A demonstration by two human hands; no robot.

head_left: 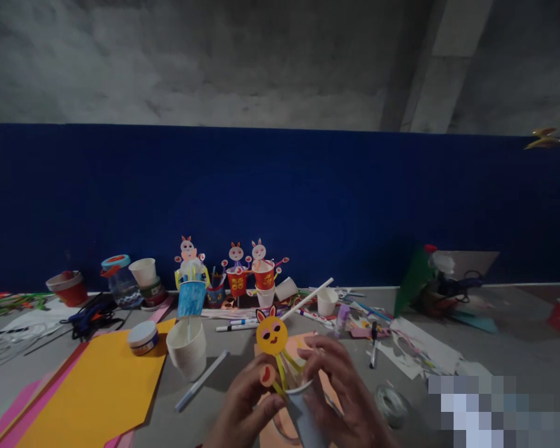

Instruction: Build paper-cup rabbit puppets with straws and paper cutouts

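Low in the middle of the view, both my hands hold a paper-cup puppet. My left hand [242, 404] is closed on the rim side of the pale blue-grey cup [303, 414], thumb by a small red paper hand on a yellow strip. My right hand [343, 389] wraps the cup's other side, fingers curled. A round yellow rabbit face [271, 334] with red ears rises out of the cup on a white straw [308, 297], with yellow paper strips hanging below it.
Yellow and pink paper sheets [98, 386] lie at left beside a stack of white cups [186, 348] and a small jar [142, 336]. Finished rabbit cup puppets [237, 274] stand by the blue wall. Markers, a tape roll [389, 404], scraps and more cups crowd the grey table.
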